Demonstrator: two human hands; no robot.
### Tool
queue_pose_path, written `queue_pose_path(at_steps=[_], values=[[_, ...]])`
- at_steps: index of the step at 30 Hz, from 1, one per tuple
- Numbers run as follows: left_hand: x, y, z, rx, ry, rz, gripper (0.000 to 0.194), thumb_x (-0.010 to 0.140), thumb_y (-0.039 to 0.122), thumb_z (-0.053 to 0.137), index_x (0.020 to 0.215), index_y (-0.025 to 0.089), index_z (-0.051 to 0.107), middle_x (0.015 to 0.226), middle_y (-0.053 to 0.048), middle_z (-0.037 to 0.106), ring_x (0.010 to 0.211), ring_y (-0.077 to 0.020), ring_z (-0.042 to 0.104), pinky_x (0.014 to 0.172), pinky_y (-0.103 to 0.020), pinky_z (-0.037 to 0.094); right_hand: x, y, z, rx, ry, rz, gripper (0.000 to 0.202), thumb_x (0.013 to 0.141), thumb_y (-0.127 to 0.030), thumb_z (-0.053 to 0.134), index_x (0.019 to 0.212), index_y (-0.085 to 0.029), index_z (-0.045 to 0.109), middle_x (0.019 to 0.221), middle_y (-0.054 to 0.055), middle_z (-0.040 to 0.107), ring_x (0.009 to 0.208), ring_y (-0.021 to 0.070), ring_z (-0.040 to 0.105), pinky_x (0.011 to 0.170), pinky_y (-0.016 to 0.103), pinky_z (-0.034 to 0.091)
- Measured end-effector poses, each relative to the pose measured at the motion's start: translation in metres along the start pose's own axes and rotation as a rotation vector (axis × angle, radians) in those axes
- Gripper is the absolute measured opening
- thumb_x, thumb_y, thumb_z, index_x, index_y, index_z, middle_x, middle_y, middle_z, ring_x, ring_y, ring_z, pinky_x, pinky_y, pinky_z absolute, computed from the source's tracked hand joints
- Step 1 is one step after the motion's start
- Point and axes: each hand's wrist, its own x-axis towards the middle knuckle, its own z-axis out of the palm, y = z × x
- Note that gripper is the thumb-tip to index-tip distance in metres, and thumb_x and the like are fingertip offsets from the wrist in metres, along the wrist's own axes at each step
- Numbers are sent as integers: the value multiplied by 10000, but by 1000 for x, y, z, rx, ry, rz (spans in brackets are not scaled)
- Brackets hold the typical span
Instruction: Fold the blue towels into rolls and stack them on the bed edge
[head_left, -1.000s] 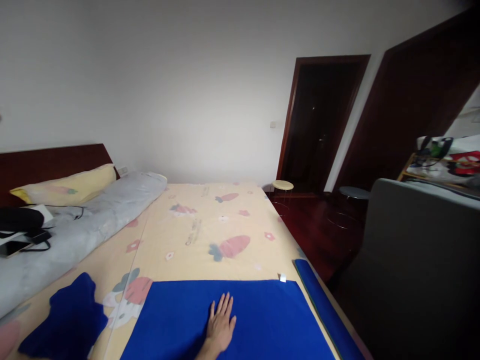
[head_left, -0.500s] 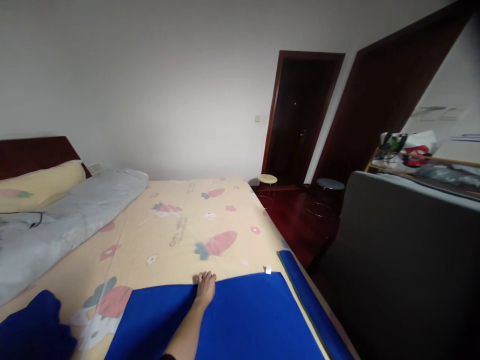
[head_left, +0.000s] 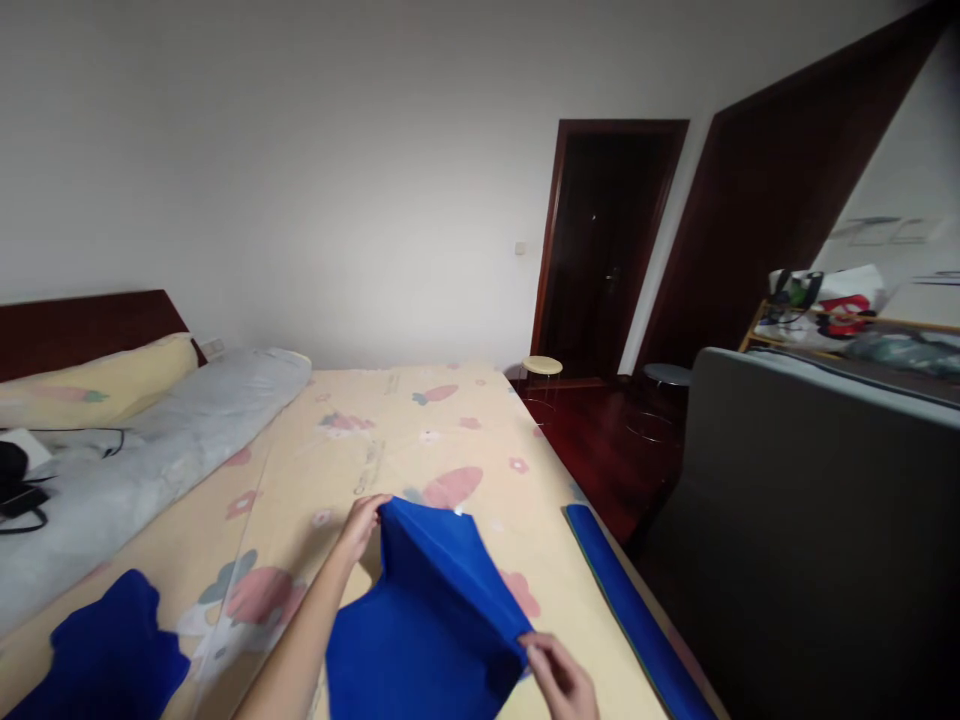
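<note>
A blue cloth (head_left: 427, 620) is lifted off the patterned bed sheet (head_left: 420, 430), sagging between my two hands. My left hand (head_left: 365, 522) pinches its upper left corner, the arm stretched forward over the bed. At the lower right, my right hand (head_left: 559, 672) grips the cloth's right edge between thumb and fingers. A small white tag shows at the cloth's far edge. To the right, a long narrow folded blue piece (head_left: 637, 610) lies along the bed's edge. Another crumpled blue cloth (head_left: 112, 650) rests at the lower left.
A grey-white quilt (head_left: 187, 440) and a yellow pillow (head_left: 142, 380) lie at the left, with black cables on the quilt. Two round stools (head_left: 541, 366) stand beyond the bed near the door. A dark grey panel (head_left: 810, 530) rises at the right.
The blue cloth, flat on the bed before, has been raised and gathered. My left hand has moved left and up with its corner. My right hand has come into view holding the edge.
</note>
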Motion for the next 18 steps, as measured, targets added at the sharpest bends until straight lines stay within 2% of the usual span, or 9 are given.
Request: queue_pose_path(at_steps=[3,5,7,9,12,15,18], values=[[-28,46,-45,-180,21,45,429,664,593,668,694,165,662,671,-31,693,630,-154,615,633,-282,471,55,-41,-22,197,30,10,409,679,-592,700,742,-188,701,715,51,693,687,197,645,621,270,533],[-53,75,-68,-257,3,72,409,655,564,696,711,159,678,686,-52,716,644,-165,636,670,-290,481,88,-70,-32,252,-20,0,465,675,-599,704,887,-184,719,723,49,699,692,196,645,645,288,533],[-78,99,-84,-302,18,93,393,652,534,726,722,150,683,680,-58,721,640,-166,646,682,-288,486,114,-97,-39,231,-123,-32,548,701,-589,693,1065,-179,695,756,56,713,726,204,650,689,318,535],[-98,117,-95,-314,92,117,400,609,518,774,712,144,675,656,-48,712,617,-160,644,657,-276,486,136,-118,-42,170,-229,-92,554,707,-575,696,1097,-181,692,860,81,732,810,223,658,755,346,533],[-121,137,-106,-302,239,166,442,541,515,818,733,163,632,629,1,682,566,-128,621,590,-244,471,159,-144,-42,100,-332,-165,504,677,-583,710,978,-179,733,909,91,737,849,235,661,776,355,533],[-136,149,-115,-305,310,186,500,517,517,826,804,194,573,598,50,652,524,-107,604,553,-224,462,172,-164,-38,71,-360,-214,516,677,-608,688,937,-165,736,803,72,729,755,212,655,703,337,542],[-148,159,-122,-285,300,170,519,521,529,820,832,198,568,607,47,659,530,-114,612,563,-238,484,174,-177,-36,78,-339,-261,527,679,-623,674,916,-157,735,824,80,730,743,202,647,678,326,538]])
